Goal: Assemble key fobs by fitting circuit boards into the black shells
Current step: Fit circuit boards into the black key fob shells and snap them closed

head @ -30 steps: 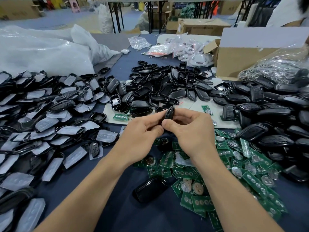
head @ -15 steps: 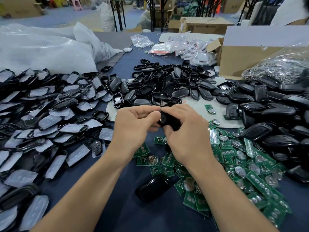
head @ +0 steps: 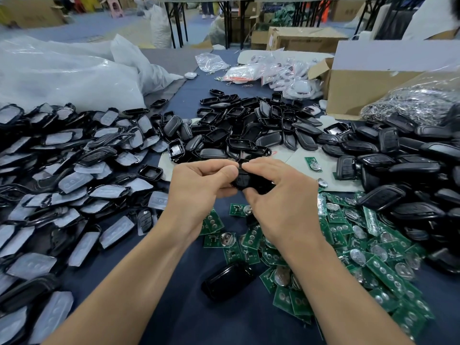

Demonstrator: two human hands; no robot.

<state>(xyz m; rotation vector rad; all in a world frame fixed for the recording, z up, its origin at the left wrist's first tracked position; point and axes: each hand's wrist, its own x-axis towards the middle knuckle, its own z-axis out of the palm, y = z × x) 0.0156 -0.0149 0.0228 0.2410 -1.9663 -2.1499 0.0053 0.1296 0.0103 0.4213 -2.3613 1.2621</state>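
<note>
Both hands hold one black key fob shell [head: 245,180] above the table's middle. My left hand [head: 199,185] pinches its left end with thumb and curled fingers. My right hand [head: 278,195] grips its right side, fingers curled over the top and thumb underneath. The shell lies roughly flat, mostly hidden by the fingers. Green circuit boards [head: 348,245] with coin cells lie scattered below and right of the hands. A pile of empty black shells [head: 244,130] sits just beyond the hands. One glossy black shell [head: 227,280] lies alone between my forearms.
Black covers with grey rubber pads [head: 62,175] crowd the left side. Closed black fobs [head: 403,165] are heaped at right. A cardboard box [head: 368,88], a bag of metal rings [head: 418,103] and white plastic bags [head: 62,75] stand at the back on the blue table [head: 174,319].
The shell has turned from standing on edge to lying flat between the hands. Both hands have closed in tighter around it; my view has dipped slightly.
</note>
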